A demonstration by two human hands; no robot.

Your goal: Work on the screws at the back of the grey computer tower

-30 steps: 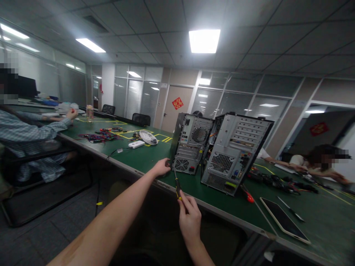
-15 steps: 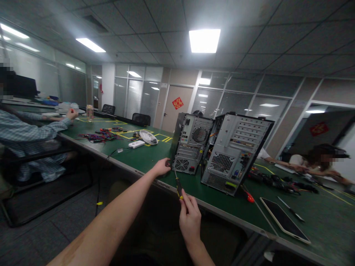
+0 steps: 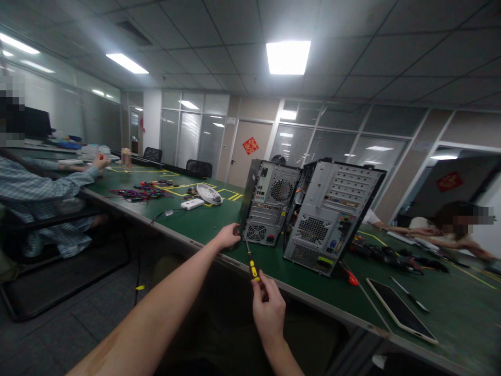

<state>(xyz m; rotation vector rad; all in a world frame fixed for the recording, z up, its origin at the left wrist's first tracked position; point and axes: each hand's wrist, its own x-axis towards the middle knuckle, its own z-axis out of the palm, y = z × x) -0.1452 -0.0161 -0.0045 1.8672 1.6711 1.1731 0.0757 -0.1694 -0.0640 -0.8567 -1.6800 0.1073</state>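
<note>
Two computer towers stand side by side on the green table, their back panels facing me. My right hand (image 3: 269, 303) pinches the end of a black-and-yellow screwdriver (image 3: 252, 266). The shaft points up to the lower left corner of the smaller computer tower (image 3: 270, 203); the tip is too small to make out. My left hand (image 3: 228, 236) is at that same corner, fingers curled against the edge of the case; what lies under the fingertips is hidden. To the right is the larger computer tower (image 3: 332, 219), with nothing of mine touching it.
Right of the towers lie a red-handled tool (image 3: 352, 278), a phone-like slab (image 3: 401, 310), a thin metal tool (image 3: 409, 295) and black cables (image 3: 391, 256). Leftward are a white power strip (image 3: 192, 204), a white fan grille (image 3: 209, 194) and tangled wires (image 3: 144, 192). People sit at both sides.
The screwdriver has turned about its long axis, so more yellow on its handle faces me. My right fingers have shifted slightly on its end. My left hand stays in place.
</note>
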